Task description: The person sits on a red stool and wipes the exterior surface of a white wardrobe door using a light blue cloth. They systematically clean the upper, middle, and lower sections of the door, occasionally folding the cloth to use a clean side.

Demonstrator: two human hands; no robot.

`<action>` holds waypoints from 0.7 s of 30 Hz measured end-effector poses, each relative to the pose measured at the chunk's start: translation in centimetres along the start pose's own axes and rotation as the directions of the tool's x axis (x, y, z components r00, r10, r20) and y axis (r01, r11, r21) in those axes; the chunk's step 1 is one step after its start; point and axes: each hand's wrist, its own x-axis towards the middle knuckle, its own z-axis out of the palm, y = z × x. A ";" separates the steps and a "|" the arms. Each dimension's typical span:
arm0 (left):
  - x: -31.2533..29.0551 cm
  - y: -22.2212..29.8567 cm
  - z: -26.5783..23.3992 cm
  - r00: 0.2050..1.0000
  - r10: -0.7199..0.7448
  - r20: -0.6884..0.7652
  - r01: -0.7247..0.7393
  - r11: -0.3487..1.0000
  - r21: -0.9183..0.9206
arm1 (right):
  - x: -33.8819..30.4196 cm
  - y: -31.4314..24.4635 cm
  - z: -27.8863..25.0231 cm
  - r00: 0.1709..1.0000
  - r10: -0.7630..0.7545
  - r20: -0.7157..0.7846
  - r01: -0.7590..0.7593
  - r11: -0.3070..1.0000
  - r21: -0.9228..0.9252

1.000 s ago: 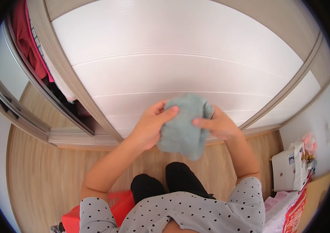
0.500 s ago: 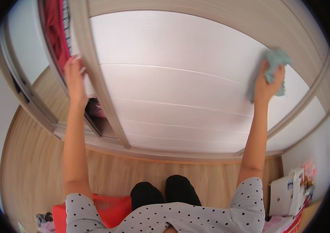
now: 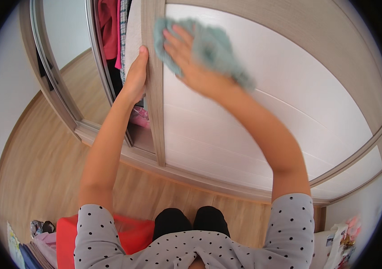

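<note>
A pale panelled sliding wardrobe door [image 3: 236, 139] with a wood-look frame stands before me. Flat against its upper left part, my right hand [image 3: 193, 60] presses a grey-green cleaning cloth [image 3: 215, 47]; motion blurs the cloth. The cloth overlaps the door's upright frame and hangs past the wrist. Lower and to the left, my left hand [image 3: 136, 78] holds the edge of that frame. Its thumb points up along the edge, and its other fingers are mostly hidden. Behind the left hand, hanging clothes [image 3: 109, 31] in red, pink and check show through the gap.
A mirrored door [image 3: 81, 67] stands left of the gap. Red fabric or a red bag [image 3: 132, 233] lies on the wood-look floor [image 3: 56, 157] beside my legs. Folded clothes [image 3: 43, 249] are at the lower left, and assorted items [image 3: 341, 237] sit at the lower right.
My right hand has swept the cloth leftward across the door, from its right side to the left frame. The view has turned left. My left hand remains by the door's edge.
</note>
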 end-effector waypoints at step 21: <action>2.5 -4.4 -2.1 0.969 0.234 -0.076 -0.205 0.940 0.274 | -7.0 -9.8 4.2 0.871 0.082 0.484 -0.272 0.901 0.337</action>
